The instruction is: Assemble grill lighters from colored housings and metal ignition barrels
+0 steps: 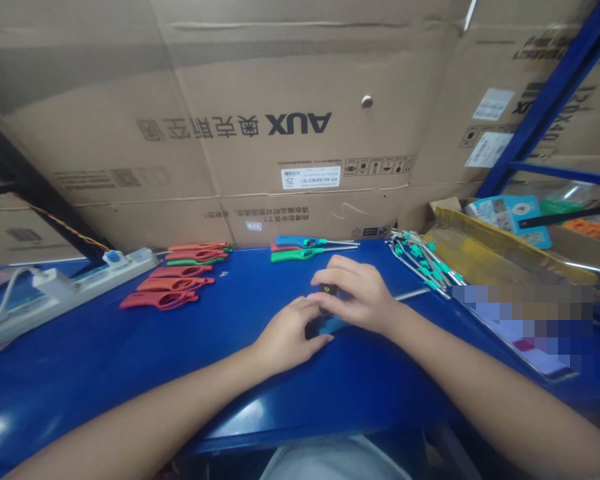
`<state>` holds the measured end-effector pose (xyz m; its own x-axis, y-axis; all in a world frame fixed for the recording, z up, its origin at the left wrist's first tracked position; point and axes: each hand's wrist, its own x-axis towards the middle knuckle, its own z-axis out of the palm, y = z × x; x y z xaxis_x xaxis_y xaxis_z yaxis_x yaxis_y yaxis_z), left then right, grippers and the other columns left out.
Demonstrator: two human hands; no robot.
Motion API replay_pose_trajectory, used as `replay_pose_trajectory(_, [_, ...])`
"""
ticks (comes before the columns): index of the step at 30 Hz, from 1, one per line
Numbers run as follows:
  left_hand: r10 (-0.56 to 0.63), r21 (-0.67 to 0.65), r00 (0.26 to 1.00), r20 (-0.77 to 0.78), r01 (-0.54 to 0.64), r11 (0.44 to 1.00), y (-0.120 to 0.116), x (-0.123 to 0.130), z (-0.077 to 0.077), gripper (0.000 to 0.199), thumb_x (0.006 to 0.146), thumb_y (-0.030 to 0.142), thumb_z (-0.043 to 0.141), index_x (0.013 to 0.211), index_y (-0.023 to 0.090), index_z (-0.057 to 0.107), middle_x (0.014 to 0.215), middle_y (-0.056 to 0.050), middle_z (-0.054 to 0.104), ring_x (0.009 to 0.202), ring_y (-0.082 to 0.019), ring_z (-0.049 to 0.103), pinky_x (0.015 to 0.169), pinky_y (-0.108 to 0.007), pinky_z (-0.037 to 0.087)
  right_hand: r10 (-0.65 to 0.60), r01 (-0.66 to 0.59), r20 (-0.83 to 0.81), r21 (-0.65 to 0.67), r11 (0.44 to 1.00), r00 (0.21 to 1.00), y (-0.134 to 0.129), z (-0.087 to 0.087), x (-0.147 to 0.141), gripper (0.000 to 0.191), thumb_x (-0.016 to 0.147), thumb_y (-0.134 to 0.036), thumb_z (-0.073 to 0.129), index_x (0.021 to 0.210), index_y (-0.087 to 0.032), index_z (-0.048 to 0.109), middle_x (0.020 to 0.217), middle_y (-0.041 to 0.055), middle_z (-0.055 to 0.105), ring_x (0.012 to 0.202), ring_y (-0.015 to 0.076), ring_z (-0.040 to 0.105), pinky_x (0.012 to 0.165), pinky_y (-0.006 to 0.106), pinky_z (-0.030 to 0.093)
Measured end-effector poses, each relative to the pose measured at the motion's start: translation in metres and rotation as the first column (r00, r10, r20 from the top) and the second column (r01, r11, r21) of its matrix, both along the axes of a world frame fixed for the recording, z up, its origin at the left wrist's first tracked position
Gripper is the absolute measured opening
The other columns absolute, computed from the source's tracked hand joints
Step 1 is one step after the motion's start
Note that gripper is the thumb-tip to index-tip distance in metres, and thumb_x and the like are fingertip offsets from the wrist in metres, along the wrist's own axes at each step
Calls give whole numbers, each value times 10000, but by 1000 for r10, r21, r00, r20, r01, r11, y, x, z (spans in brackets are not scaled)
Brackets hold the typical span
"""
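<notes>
Right grip (356, 293) pinches a black piece (329, 289) beside a blue lighter (333, 325), mostly hidden, over the counter (180, 363); left grip (289, 335) curls close against them, but whether it holds anything I cannot tell.

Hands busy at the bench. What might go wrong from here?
1. The small dark part may slip: the right hand seems to pinch it between thumb and finger, beside the left hand.
2. The metal rod sticking out past the right wrist ends near the pile of rods; a turn might knock them.
</notes>
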<state>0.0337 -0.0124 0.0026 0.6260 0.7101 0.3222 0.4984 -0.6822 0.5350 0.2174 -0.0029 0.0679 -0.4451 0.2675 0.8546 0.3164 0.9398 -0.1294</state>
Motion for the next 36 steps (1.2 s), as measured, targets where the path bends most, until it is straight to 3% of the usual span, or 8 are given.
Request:
replay_pose_trajectory(4, [52,18,991,-120,-50,999,8,-9,11,313,833,237,747,1141,199,704,1143,-89,733,1087,-275,669,972,-416,540,0,-19,-108,-171,985,994,3,2,2,115,969,-305,635,1003,-203,676,906,42,699,728,130,644,665,254,538])
replay_pose_trajectory(8, [117,54,968,-221,-107,993,31,-32,23,300,807,162,710,1106,183,725,1084,-94,745,1001,-262,702,904,-384,568,-276,202,-237,-295,934,932,24,11,32,143,937,-345,669,958,-204,674,872,38,708,733,162,666,645,280,533])
replay_pose_trajectory(13, [211,112,946,-245,-188,976,76,-63,27,280,810,216,685,1082,192,745,1071,-96,758,962,-262,717,877,-377,571,-571,563,-16,-145,813,821,56,1,88,146,942,-328,616,933,-194,676,925,85,711,814,219,661,753,343,524])
replay_pose_trajectory(17, [275,153,931,-239,-244,958,109,-77,23,264,813,271,686,1054,197,764,1028,-97,768,925,-264,723,866,-374,571,-699,739,244,-173,651,673,67,-14,108,176,952,-306,560,960,-173,676,974,113,653,866,249,646,794,365,514])
replay_pose_trajectory(20, [292,171,928,-232,-256,951,122,-80,21,259,832,295,681,1052,194,771,1035,-100,769,933,-270,723,874,-377,568,-677,803,445,-210,557,586,66,-17,109,201,971,-282,510,1020,-181,677,1094,119,616,943,247,643,793,343,507])
replay_pose_trajectory(28, [367,221,902,-228,-319,922,127,-74,14,306,867,383,671,1072,179,772,1106,-122,733,1013,-282,705,955,-389,543,-526,864,705,-263,429,476,66,-31,107,239,915,-164,523,1077,-165,700,1201,148,575,942,242,656,776,331,485])
replay_pose_trajectory(36, [453,236,850,-269,-397,887,134,-64,21,328,779,462,766,972,196,766,1021,-92,716,988,-290,691,901,-375,545,-427,906,812,-274,323,397,68,-37,104,380,901,-106,501,1245,-131,661,1239,199,567,1080,310,642,843,371,489])
